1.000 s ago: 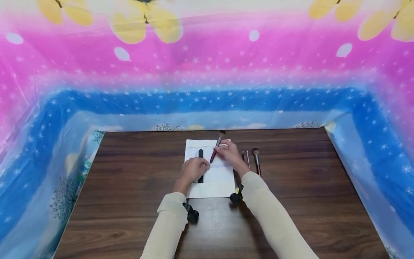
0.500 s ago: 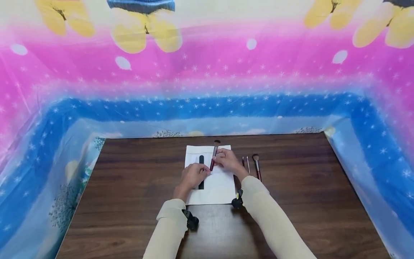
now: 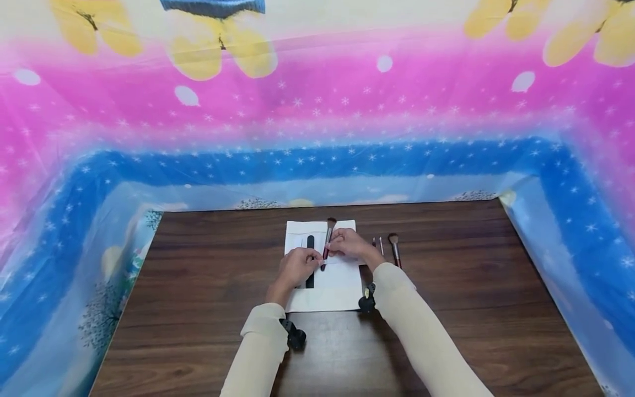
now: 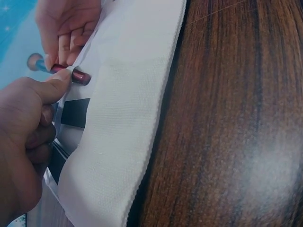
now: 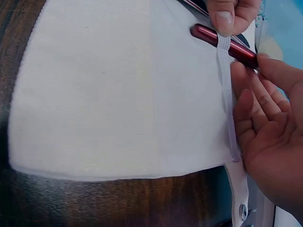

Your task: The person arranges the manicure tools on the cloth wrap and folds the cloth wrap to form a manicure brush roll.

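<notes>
A white cloth roll (image 3: 342, 292) lies open on the table, with a narrow white elastic band (image 5: 226, 90) across it. My right hand (image 3: 349, 243) pinches a makeup brush (image 3: 328, 240) by its dark red handle, bristles pointing away from me. In the right wrist view the handle's end (image 5: 204, 32) pokes out past the elastic band, which crosses over it. My left hand (image 3: 299, 266) pinches the band beside the handle, thumb on top. Under that hand, a black flat strip with a rounded end (image 3: 310, 278) is tucked in the cloth, with a thin tool beside it, partly hidden.
Right of the cloth lie another makeup brush (image 3: 394, 247) and two thin tools, one of them a pale slim stick (image 3: 381, 246). The brown wooden table (image 3: 198, 298) is bordered at the back and sides by a printed curtain (image 3: 317, 149).
The brush has come down toward me and turned more upright in view; its handle end now shows beyond the elastic band. My left hand stays nearly in place at the band.
</notes>
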Available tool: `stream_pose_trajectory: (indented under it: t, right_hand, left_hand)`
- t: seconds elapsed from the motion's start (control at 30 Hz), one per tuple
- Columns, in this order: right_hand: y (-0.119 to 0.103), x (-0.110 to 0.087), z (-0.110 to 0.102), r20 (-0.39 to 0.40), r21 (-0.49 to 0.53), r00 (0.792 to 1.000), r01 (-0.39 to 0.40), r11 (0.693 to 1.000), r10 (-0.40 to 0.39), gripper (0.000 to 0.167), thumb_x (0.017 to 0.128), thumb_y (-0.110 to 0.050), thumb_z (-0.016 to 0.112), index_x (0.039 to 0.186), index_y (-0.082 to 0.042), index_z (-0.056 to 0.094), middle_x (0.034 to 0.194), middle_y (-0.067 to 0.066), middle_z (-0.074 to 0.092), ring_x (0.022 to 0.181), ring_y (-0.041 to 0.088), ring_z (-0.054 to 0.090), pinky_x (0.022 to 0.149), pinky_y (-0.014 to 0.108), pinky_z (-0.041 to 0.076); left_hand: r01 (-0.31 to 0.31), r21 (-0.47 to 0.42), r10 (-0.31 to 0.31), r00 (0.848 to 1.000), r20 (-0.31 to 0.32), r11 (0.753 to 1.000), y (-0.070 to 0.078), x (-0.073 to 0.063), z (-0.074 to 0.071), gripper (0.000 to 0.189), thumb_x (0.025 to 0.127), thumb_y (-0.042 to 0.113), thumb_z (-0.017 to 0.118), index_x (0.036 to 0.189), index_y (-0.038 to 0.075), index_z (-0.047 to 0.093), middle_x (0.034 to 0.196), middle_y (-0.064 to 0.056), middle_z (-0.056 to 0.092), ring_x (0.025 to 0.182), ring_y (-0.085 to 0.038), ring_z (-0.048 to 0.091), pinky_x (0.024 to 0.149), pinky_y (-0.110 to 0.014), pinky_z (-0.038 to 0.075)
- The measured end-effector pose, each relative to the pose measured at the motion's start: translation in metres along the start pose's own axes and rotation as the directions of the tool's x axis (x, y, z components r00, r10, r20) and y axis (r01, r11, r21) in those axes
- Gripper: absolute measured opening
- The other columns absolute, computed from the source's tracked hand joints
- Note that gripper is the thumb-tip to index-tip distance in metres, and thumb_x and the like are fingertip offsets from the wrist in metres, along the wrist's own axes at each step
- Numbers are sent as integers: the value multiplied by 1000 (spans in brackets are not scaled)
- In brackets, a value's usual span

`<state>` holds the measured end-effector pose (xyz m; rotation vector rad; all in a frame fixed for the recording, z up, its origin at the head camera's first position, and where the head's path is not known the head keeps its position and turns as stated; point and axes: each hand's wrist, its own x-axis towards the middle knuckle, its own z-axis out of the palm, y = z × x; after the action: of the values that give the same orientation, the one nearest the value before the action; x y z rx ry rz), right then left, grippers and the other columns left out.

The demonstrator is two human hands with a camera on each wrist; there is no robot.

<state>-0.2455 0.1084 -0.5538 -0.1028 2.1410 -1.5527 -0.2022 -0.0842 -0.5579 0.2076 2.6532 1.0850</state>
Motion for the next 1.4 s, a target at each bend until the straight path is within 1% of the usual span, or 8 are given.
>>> stream_pose_trajectory:
  t: [0.1, 0.27, 0.5, 0.73, 0.83, 1.0, 1.2, 1.4]
  right_hand:
    - [0, 1, -1, 8, -3, 1000, -22, 1000, 22, 27, 100, -11, 61, 121, 6, 56, 75, -4, 69, 69, 7, 62, 65, 22, 46]
    - [-1, 3, 1, -54, 84, 995, -83, 993, 88, 42, 102, -30, 61, 136, -6, 52, 81, -2, 72, 67, 7, 65, 65, 24, 47]
    - [-3, 8, 6, -130, 196, 983, -99, 976, 126, 29, 104, -32, 59, 117, -7, 65, 95, -2, 69, 64, 4, 65, 62, 24, 41]
    - [-7, 8, 6, -125, 178, 983, -109, 978, 133, 46, 104, -29, 58, 146, -13, 51, 132, 16, 65, 66, 5, 64, 65, 23, 45]
    - [-8, 10, 5, -111, 175, 982, -130, 976, 151, 48, 103, -30, 59, 147, -13, 51, 139, 17, 62, 67, 5, 64, 64, 23, 46]
    - [-10, 15, 7, -117, 202, 976, -155, 967, 181, 47, 102, -37, 61, 141, -12, 56, 129, 11, 66, 68, 4, 64, 63, 22, 47]
    - [-8, 13, 8, -130, 238, 973, -157, 959, 191, 40, 102, -31, 63, 131, -5, 64, 90, -2, 68, 64, 4, 63, 61, 19, 51]
    - [-6, 9, 5, -84, 127, 980, -170, 977, 182, 29, 101, -21, 64, 119, 1, 70, 66, -4, 66, 59, 4, 60, 57, 18, 49]
  left_hand:
    - [4, -11, -4, 1000, 4, 1000, 0, 0, 0, 12, 98, 24, 68, 92, 21, 78, 54, 6, 45, 51, -12, 40, 58, -29, 35]
    - [-2, -15, 2, 1000, 2, 1000, -1, 0, -1, 12, 98, 22, 68, 92, 20, 78, 54, 6, 45, 50, -12, 40, 56, -29, 34]
    - [-21, 3, 21, 1000, 6, 1000, 1, 0, -1, 12, 97, 20, 68, 91, 20, 78, 52, 7, 42, 49, -12, 38, 58, -28, 34]
    - [-28, 6, 28, 1000, 11, 1000, 2, 0, -2, 11, 97, 24, 70, 92, 19, 78, 52, 6, 42, 50, -12, 38, 59, -28, 35]
    - [-33, 9, 33, 999, 10, 999, 2, 0, -3, 11, 97, 24, 70, 92, 18, 78, 52, 7, 41, 50, -12, 38, 59, -28, 34]
    - [-35, 8, 35, 999, 3, 999, 3, -1, -3, 10, 96, 23, 71, 92, 18, 78, 52, 7, 41, 51, -12, 39, 58, -28, 33]
    - [-31, -17, 31, 1000, -1, 999, 2, -1, -4, 10, 96, 24, 71, 93, 18, 78, 53, 7, 43, 52, -12, 40, 59, -28, 34]
    - [-30, -51, 31, 1000, 2, 998, 0, -1, -3, 12, 98, 23, 69, 96, 16, 78, 54, 6, 45, 51, -12, 40, 59, -28, 34]
